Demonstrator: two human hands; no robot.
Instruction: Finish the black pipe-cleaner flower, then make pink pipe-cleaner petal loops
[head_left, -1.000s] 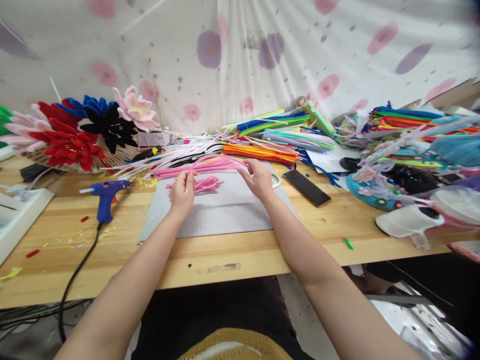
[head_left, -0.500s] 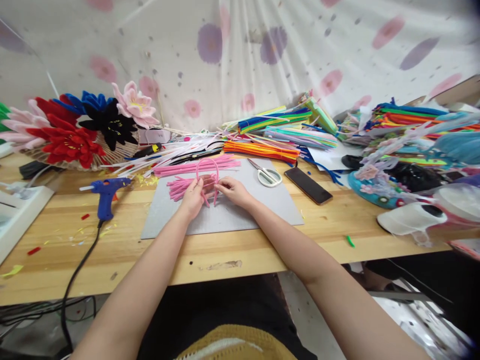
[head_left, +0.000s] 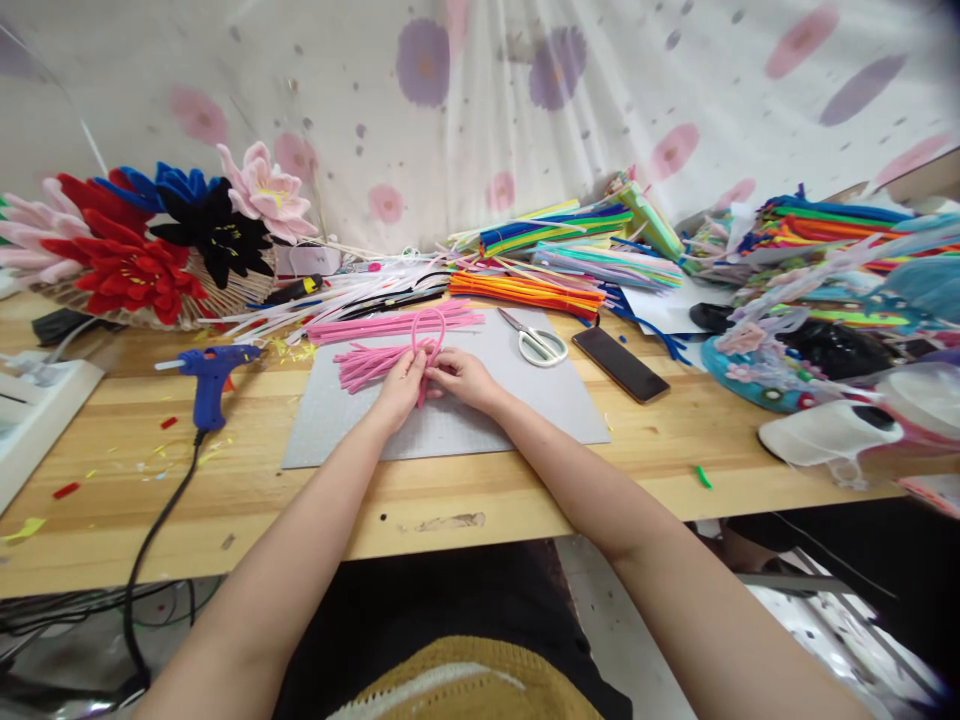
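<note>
Both hands meet over the grey mat (head_left: 480, 420) mid-surface: left hand (head_left: 401, 385) and right hand (head_left: 463, 378), fingers closed, pinch a looped pink pipe cleaner (head_left: 429, 330) beside scissors (head_left: 536, 342).

I see bright, even daylight with soft shadows; my view bends at the edges, and the corners blur

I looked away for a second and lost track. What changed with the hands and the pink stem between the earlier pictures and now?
The hands came together: the right hand drew in from the far right to meet the left hand. The pink pipe cleaner, first stretched wide between them, now stands bent in a narrow loop, both ends pinched. The pink bundle, scissors, phone and glue gun stayed put.
</note>
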